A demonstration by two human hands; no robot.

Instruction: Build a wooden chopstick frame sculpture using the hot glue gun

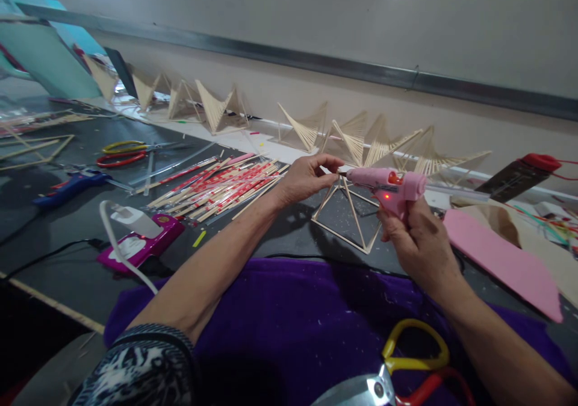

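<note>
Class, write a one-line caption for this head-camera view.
Right hand aims a pink glue gun at a stick frame pinched by the left hand.

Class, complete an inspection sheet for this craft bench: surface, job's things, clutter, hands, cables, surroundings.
Surface: dark grey tabletop.
Job's things: pale wooden stick pyramid frame; pink plastic glue gun, red light on.
Clutter: heap of red-patterned wooden sticks; yellow-and-red-handled scissors; pink foam sheet.
Hands: left hand pinches the frame's apex; right hand grips the glue gun.
Cables: white cable; thin black cable.
Surroundings: row of fan-shaped stick models along beige wall.
</note>
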